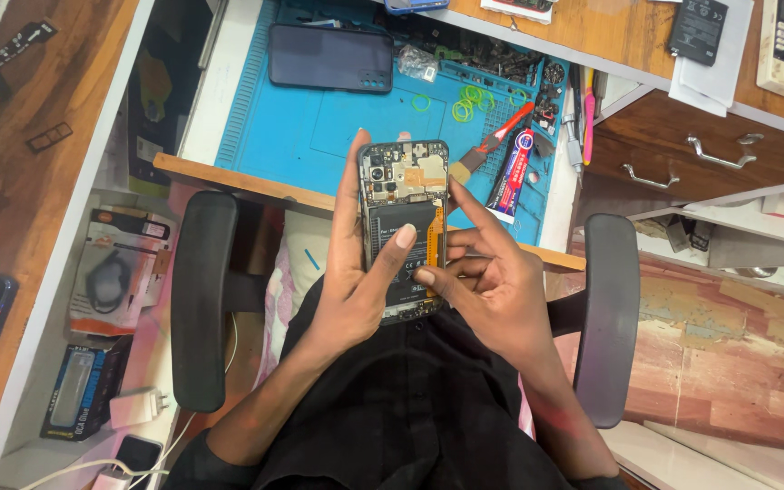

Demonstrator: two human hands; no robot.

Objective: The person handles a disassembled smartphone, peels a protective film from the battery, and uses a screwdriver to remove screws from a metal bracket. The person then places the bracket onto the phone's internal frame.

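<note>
Opened phone (403,227): held upright above the person's lap, just in front of the worktop edge; its back is off, so the black battery, the orange flex strip along its right side and the board with camera parts at the top show. Its lower end is partly covered by fingers.
Left hand (356,281): wrapped around the phone's left edge, holding it, thumb lying across the battery; the palm side is hidden behind the phone.
Right hand (492,281): curled against the phone's right edge, index finger stretched up along the orange strip, thumb tip on the lower battery; whether it pinches anything small cannot be told.
Blue mat (319,127): lies on the worktop just beyond the phone; its near edge is hidden by the phone and fingers.
Dark phone (330,57): lies flat at the mat's far left, well apart from the hands.
Green rings (469,98): scattered on the mat's right part, small and hard to make out.
Brush (494,143): red handle, lies slanted just right of the held phone's top.
Glue tube (514,172): beside the brush, its lower end at the mat's edge.
Parts tray (501,62): far right of the mat, contents too small to tell.
Chair armrests (203,299): black, one on each side of the lap.
Drawers (682,150): wooden with metal handles, to the right, partly cut off.
Boxes (83,390): on the floor at left, blurred.
</note>
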